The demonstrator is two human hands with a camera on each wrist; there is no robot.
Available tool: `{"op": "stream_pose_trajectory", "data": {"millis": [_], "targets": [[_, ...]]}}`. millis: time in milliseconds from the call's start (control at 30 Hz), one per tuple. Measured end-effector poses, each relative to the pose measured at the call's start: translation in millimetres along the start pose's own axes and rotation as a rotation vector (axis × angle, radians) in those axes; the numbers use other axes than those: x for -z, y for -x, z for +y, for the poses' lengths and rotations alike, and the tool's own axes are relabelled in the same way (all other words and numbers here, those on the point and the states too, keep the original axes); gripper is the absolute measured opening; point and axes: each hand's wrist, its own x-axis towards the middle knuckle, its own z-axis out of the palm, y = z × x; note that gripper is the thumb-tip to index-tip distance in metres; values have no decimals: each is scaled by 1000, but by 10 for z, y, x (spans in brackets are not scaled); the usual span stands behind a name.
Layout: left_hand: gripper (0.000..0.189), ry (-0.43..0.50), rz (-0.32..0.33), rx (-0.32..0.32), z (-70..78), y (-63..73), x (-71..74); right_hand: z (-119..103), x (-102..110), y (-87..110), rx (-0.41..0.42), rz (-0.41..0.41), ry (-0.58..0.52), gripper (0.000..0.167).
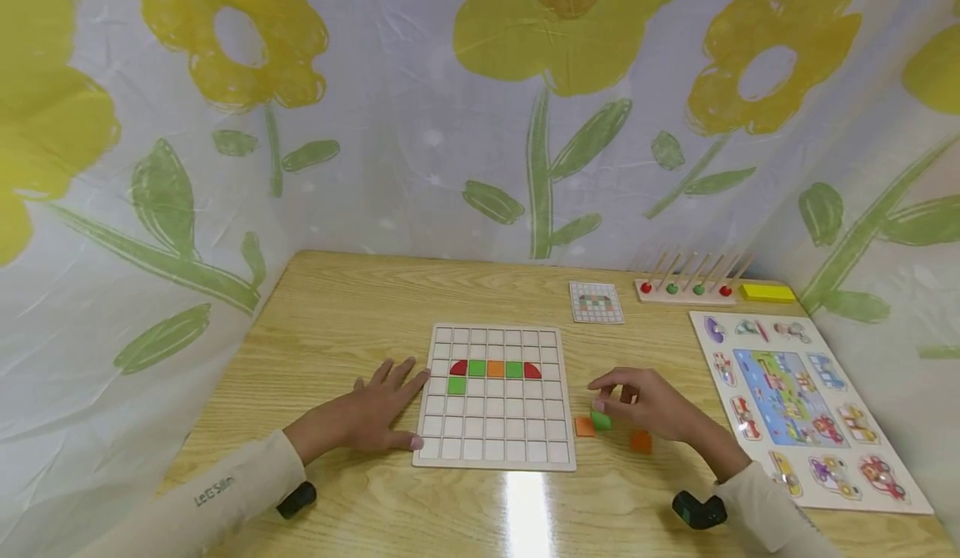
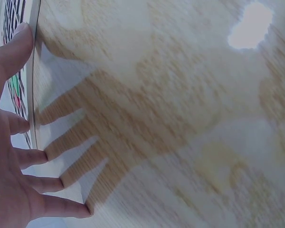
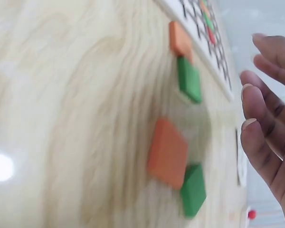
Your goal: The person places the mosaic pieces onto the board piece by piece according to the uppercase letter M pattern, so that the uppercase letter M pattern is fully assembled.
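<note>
A white grid board (image 1: 495, 429) lies on the table, with red quarter-round, green and orange tiles in one row and a green tile (image 1: 456, 385) below its left end. My left hand (image 1: 367, 412) is spread flat along the board's left side, its thumb on the lower left corner and fingertips at the edge. To the right of the board, my right hand (image 1: 648, 399) hovers over loose tiles, fingers loosely bent and nothing between them. Beneath it are orange tiles (image 3: 167, 153) and green tiles (image 3: 194, 191); the hand partly hides them in the head view.
Behind the board lies a small pattern card (image 1: 596, 303). At the back right stand a peg rack (image 1: 686, 293) with red and green beads and a yellow block (image 1: 767, 293). A picture puzzle board (image 1: 806, 408) covers the right side. A flowered curtain (image 1: 390, 166) surrounds the table.
</note>
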Motion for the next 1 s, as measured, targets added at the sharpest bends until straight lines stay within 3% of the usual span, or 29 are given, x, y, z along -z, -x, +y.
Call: {"op": "stream_pose_trajectory", "data": {"millis": [533,733,1000], "targets": [[100,-4,-11,6,8,-4,8,164,148,569,-39,-23,21,31],[99,-15,-16,-1,10,-3,26,231,93,665,-67,-18,52,32],[99,-12,-10,-13,1,-5,17,285,0,691,-102,-8,190,36]]}}
